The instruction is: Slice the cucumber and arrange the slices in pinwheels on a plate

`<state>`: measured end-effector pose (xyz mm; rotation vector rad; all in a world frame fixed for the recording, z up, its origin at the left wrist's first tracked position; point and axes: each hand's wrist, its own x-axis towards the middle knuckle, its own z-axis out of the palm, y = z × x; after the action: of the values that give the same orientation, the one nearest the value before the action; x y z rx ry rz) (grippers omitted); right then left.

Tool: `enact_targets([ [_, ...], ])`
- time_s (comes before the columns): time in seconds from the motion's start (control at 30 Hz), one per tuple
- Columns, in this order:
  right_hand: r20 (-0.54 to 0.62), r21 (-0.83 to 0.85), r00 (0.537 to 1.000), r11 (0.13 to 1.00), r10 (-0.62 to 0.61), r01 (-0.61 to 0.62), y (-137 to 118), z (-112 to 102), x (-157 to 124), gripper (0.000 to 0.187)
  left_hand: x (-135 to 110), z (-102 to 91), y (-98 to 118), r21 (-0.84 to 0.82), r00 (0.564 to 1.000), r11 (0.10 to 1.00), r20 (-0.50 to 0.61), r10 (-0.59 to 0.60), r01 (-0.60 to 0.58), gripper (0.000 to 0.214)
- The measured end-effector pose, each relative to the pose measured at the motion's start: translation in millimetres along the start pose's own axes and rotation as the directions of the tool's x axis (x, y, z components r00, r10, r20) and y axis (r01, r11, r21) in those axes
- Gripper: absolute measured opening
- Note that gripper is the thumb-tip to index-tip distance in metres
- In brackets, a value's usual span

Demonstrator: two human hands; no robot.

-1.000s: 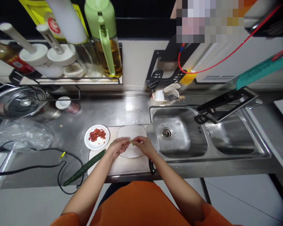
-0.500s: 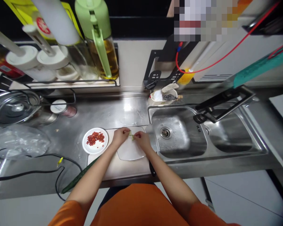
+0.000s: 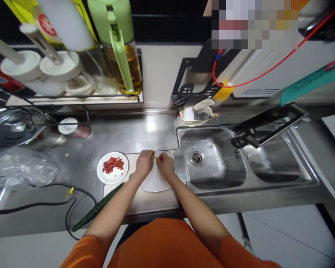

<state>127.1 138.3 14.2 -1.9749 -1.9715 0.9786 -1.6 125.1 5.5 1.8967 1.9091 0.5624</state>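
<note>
My left hand (image 3: 144, 162) and my right hand (image 3: 165, 165) meet over a clear square plate (image 3: 156, 181) on a pale cutting board (image 3: 145, 199). Both pinch a small green piece (image 3: 156, 159) between their fingertips, near the plate's far edge. A white round plate (image 3: 112, 167) with chopped red chili sits just left of my left hand. A long cucumber (image 3: 96, 209) lies slantwise off the board's left corner, partly under my left forearm.
A double steel sink (image 3: 212, 160) with a black faucet (image 3: 265, 124) lies to the right. A wall rack holds an oil bottle (image 3: 123, 52) and white jars. A pot lid (image 3: 15, 126), a plastic bag (image 3: 19, 167) and a black cable (image 3: 44, 203) are at the left.
Both hands have moved away from me, from the plate's middle to its far edge, still pinching the green piece. The view shifted slightly.
</note>
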Motion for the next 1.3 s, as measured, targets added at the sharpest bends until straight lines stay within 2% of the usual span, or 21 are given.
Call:
enact_targets([
  [0.2, -0.002, -0.144, 0.999, 0.988, -0.052, 0.051, -4.8, 1.1, -2.8, 0.013, -4.3, 4.7, -3.2, 0.052, 0.995, 0.997, -0.076, 0.057, -0.053, 0.023],
  [0.3, -0.034, -0.171, 0.986, 0.973, -0.162, 0.154, 1.7, 2.7, -9.1, 0.017, -6.5, 5.0, -3.5, 0.072, 0.992, 0.994, -0.092, 0.083, -0.077, 0.024],
  [0.43, -0.054, -0.267, 0.905, 0.879, -0.423, 0.395, 15.0, 7.7, -25.5, 0.025, -10.6, 6.0, -4.0, 0.082, 0.986, 0.991, -0.122, 0.116, -0.106, 0.025],
  [0.5, -0.036, -0.326, 0.873, 0.831, -0.487, 0.450, 20.3, 11.4, -34.0, 0.031, -13.1, 7.6, -4.9, 0.085, 0.983, 0.989, -0.127, 0.133, -0.123, 0.026],
  [0.67, 0.005, -0.416, 0.881, 0.800, -0.474, 0.433, 25.0, 18.0, -44.7, 0.042, -18.0, 13.2, -8.6, 0.085, 0.982, 0.986, -0.110, 0.156, -0.147, 0.029],
  [0.97, 0.011, -0.418, 0.892, 0.808, -0.452, 0.415, 26.9, 19.1, -46.5, 0.046, -18.6, 17.5, -10.7, 0.059, 0.992, 0.991, -0.035, 0.122, -0.119, 0.036],
  [1.3, 0.015, -0.434, 0.889, 0.798, -0.459, 0.419, 25.5, 18.8, -46.4, 0.044, -18.8, 14.6, -7.6, 0.058, 0.988, 0.989, -0.072, 0.137, -0.133, 0.034],
])
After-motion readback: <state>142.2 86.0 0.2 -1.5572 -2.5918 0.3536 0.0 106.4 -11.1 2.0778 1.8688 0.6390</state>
